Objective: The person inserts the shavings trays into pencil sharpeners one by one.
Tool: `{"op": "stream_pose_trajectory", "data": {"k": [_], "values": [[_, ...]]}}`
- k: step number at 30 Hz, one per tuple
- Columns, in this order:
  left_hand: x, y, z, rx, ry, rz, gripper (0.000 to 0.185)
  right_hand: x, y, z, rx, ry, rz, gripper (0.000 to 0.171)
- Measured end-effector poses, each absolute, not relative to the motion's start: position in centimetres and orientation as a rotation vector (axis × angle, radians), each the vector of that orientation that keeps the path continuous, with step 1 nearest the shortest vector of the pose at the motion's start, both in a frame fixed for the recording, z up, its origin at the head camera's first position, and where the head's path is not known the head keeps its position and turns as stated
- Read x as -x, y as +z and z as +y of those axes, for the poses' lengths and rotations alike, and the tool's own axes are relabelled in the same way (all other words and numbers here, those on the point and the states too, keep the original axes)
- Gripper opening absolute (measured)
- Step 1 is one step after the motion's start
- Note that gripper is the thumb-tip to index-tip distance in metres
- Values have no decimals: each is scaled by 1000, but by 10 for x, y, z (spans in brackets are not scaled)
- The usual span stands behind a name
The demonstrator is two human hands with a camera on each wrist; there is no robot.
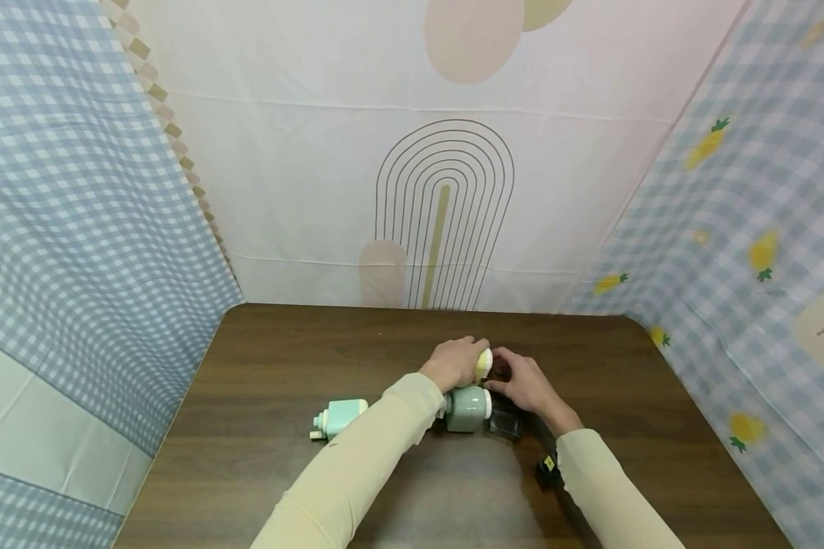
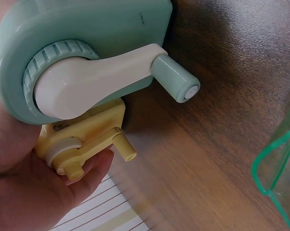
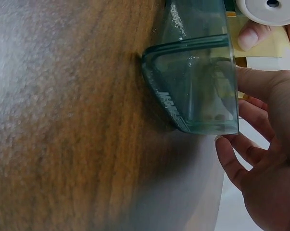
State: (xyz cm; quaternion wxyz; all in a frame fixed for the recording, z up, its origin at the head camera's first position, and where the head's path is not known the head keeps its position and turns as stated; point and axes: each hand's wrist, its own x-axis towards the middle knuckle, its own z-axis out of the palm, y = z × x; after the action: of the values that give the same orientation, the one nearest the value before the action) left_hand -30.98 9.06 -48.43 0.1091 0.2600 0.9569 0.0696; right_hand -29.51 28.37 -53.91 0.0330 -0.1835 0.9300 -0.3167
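My right hand (image 1: 530, 387) rested with loosely curled fingers beside a clear container (image 1: 504, 422) on the brown surface (image 1: 281, 366), gripping nothing. Just left of it stood a green grinder (image 1: 468, 408). Beyond that, my left hand (image 1: 457, 362) gripped a yellow part (image 1: 483, 365).

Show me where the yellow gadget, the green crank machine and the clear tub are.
yellow gadget (image 2: 87, 139), left wrist view, on its yellow body above the palm.
green crank machine (image 2: 101, 24), left wrist view, on its mint housing.
clear tub (image 3: 202, 82), right wrist view, on its see-through side wall.
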Motion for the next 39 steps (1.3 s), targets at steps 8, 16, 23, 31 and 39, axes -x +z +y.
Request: {"op": "stream_pose_trajectory", "data": {"k": [8,16,23,31,39], "values": [[310,-485,90,-777,206,2824,52,296,-540,282,581,-982,2871,46],[310,-485,90,-772,207,2841,50,297,-540,281,574,-989,2865,46],[310,-485,91,-747,192,2843,51,297,-540,279,564,-1001,2856,48],[308,-481,91,-748,180,2848,51,298,-539,276,543,-1013,2846,49],[307,-481,91,-752,161,2858,51,300,-540,273,517,-1012,2835,44]]}}
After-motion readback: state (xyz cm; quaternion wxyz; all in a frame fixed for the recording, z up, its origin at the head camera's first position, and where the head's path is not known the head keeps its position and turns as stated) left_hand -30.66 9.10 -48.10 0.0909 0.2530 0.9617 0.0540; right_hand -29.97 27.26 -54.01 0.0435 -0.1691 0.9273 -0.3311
